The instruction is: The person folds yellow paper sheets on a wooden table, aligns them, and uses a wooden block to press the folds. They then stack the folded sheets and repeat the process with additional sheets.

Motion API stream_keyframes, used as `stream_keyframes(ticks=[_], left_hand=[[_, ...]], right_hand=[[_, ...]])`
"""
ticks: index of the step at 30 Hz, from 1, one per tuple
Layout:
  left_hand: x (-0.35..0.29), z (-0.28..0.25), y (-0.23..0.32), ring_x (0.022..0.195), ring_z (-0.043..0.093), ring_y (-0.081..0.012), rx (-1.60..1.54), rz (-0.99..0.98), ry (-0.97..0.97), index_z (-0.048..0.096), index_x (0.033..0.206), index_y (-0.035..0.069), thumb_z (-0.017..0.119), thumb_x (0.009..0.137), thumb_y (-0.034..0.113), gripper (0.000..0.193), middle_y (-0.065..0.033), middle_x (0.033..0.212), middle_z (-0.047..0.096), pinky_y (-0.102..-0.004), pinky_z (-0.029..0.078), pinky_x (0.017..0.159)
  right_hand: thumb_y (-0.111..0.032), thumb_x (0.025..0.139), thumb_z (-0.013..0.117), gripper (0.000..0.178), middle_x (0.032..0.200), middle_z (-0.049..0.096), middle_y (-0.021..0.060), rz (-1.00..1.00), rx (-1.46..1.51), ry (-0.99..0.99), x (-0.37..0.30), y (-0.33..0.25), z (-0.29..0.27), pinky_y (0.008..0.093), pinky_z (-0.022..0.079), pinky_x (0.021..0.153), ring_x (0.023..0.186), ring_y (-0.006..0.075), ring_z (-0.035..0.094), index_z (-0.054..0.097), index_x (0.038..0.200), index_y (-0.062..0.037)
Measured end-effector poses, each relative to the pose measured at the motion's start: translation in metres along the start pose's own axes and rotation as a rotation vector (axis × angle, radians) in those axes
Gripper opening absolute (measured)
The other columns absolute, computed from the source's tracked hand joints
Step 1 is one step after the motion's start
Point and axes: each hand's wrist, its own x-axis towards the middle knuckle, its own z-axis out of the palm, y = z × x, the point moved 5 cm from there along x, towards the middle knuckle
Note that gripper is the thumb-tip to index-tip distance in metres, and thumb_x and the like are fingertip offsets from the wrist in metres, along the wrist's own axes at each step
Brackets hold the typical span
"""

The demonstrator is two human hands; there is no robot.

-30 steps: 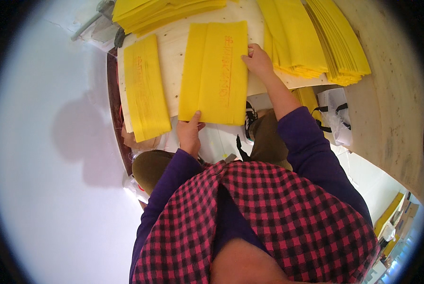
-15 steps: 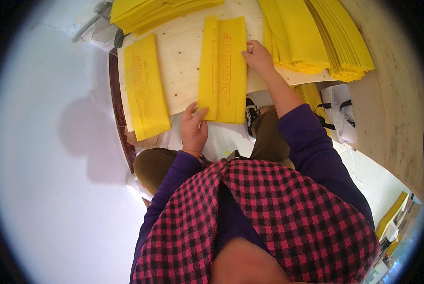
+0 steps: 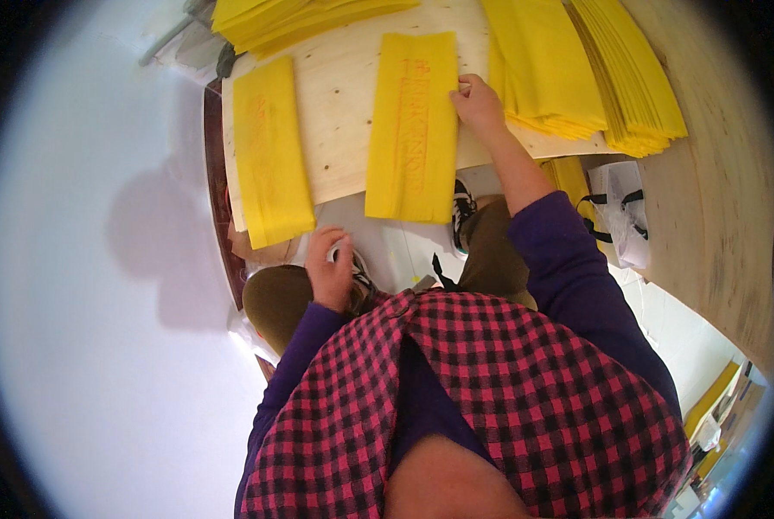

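Observation:
A flat yellow folded cloth (image 3: 411,130) with faint red printing lies mid-table, its lower end reaching past the table's near edge. At its right edge, my right hand (image 3: 478,105) pinches the cloth between thumb and fingers. My left hand (image 3: 330,268) is off the cloth, loosely curled with a gap between thumb and fingers and nothing in it. It hovers in front of the table, closest to the lower corner of a second yellow cloth (image 3: 275,156). That one lies along the table's left side with fainter red marks.
Piles of folded yellow cloth stand at the back right (image 3: 547,69) and the far left (image 3: 309,22) of the pale wooden table (image 3: 335,121). A white bag (image 3: 619,212) with black handles sits below the table at right. A white wall (image 3: 84,285) borders the left.
My left hand has let go of the middle cloth's lower left corner and moved down and left. My right hand still pinches its right edge, and the cloth's loose layers now lie evenly together.

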Motion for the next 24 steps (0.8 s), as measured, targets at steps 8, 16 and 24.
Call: stream_keyframes(ticks=[8,16,24], left_hand=[[-0.026,-0.052,-0.071,0.114,0.042,-0.0271,-0.925,-0.822,0.437,0.040,0.122,0.005,0.061,0.084,0.038,0.054,-0.0164,0.129,0.035,-0.0416,0.039,0.093],[0.040,-0.038,-0.081,0.106,0.052,-0.0245,-1.246,-0.668,0.423,0.045,0.121,0.011,0.057,0.087,0.015,0.036,-0.0083,0.116,0.052,-0.0401,0.045,0.089],[0.023,-0.061,-0.059,0.085,0.057,-0.0155,-1.131,-0.666,0.483,0.051,0.112,0.014,0.057,0.083,0.004,0.031,-0.0014,0.104,0.058,-0.0305,0.047,0.068]], right_hand=[[-0.026,0.076,0.062,0.043,0.100,0.062,0.0144,-0.124,0.044,0.059,0.008,-0.005,-0.002,0.0360,0.046,0.080,0.093,0.0263,0.059,0.054,0.111,-0.0028],[-0.018,0.076,0.064,0.036,0.101,0.060,0.0115,-0.333,0.328,0.122,-0.042,-0.074,-0.007,0.0326,0.046,0.077,0.086,0.0192,0.058,0.056,0.108,-0.0022],[-0.033,0.086,0.057,0.043,0.106,0.058,0.0090,0.015,0.605,-0.791,-0.152,-0.137,0.102,0.0295,0.045,0.082,0.095,0.0173,0.056,0.053,0.112,0.0011]])
